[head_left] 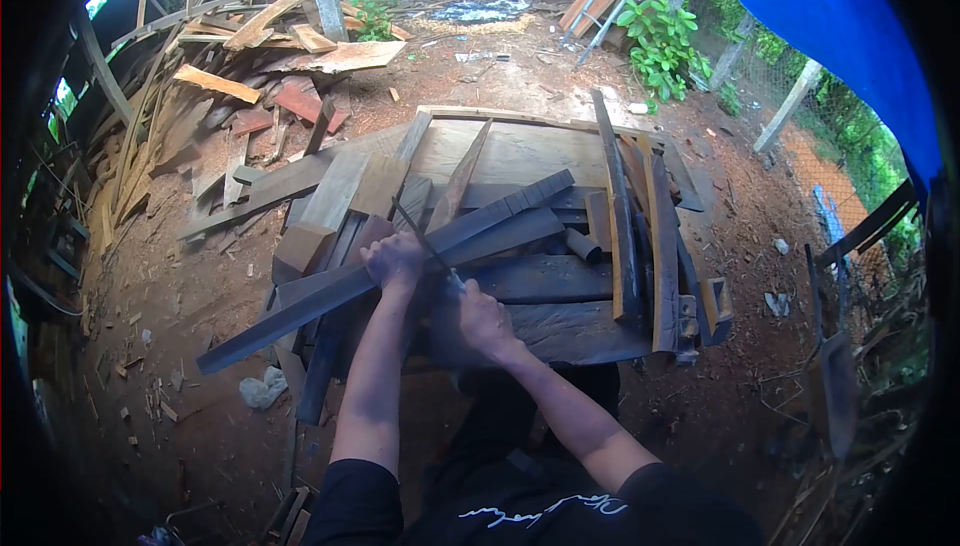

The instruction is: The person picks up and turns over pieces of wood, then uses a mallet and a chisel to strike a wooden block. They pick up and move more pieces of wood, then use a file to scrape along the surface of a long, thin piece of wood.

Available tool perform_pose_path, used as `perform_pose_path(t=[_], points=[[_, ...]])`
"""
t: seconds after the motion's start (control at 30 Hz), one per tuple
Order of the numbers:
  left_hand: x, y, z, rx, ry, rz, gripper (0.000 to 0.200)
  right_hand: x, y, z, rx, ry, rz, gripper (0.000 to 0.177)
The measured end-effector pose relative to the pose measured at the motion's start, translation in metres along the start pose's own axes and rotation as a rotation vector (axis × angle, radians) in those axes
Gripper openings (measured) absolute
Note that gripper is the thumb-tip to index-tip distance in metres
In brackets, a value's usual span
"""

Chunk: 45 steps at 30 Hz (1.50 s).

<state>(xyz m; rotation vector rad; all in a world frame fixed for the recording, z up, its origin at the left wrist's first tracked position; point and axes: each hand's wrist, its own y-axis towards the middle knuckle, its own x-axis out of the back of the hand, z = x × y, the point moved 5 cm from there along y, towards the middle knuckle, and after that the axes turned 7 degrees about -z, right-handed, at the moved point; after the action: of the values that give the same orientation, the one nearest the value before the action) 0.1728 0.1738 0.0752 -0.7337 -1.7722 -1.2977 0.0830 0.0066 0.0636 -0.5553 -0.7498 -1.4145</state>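
Observation:
A long dark wooden beam point(300, 312) lies slantwise across the pile, with several cross lines marked or cut near its upper right end. My left hand point(394, 260) is closed over the beam near its middle, pressing it from above. Just to the right, my right hand point(484, 320) is wrapped round the pale handle of a hand tool with a narrow dark blade point(422, 233). That blade runs up and left from the handle, crossing the beam close beside my left hand. Whether it is a saw or a file I cannot tell.
Beneath lie dark planks point(540, 279) and a pale board point(520, 156). Upright planks point(660, 256) stand at the right, and blocks point(303, 246) at the left. Scrap timber point(260, 86) is heaped at the back left. A blue tarp point(840, 26) hangs at upper right.

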Motion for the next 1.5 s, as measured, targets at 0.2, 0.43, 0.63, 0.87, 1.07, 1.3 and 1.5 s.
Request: perform_pose_path(t=[0.2, 0.43, 0.63, 0.87, 1.07, 1.3, 1.5], points=[[-0.003, 0.000, 0.001, 0.022, 0.002, 0.003, 0.045, -0.022, -0.007, -0.004, 0.037, -0.059, -0.058, 0.017], [-0.006, -0.001, 0.001, 0.023, 0.010, 0.035, 0.044, -0.012, -0.041, -0.020, -0.040, -0.032, -0.020, 0.017], [-0.011, 0.000, 0.004, 0.025, 0.045, 0.010, 0.042, -0.019, 0.022, 0.008, -0.014, -0.030, 0.045, 0.023], [0.005, -0.001, -0.001, 0.014, -0.010, 0.009, 0.044, -0.023, -0.009, -0.007, -0.043, -0.030, 0.037, 0.022], [-0.005, 0.001, 0.002, 0.039, -0.023, 0.012, 0.044, -0.018, 0.001, -0.007, -0.047, -0.045, 0.014, 0.021], [-0.002, 0.000, 0.000, 0.001, 0.005, -0.013, 0.043, -0.009, -0.010, -0.003, 0.044, -0.065, 0.017, 0.020], [-0.002, 0.001, -0.001, 0.003, 0.009, 0.003, 0.043, -0.013, -0.010, -0.002, 0.046, -0.090, 0.003, 0.019]])
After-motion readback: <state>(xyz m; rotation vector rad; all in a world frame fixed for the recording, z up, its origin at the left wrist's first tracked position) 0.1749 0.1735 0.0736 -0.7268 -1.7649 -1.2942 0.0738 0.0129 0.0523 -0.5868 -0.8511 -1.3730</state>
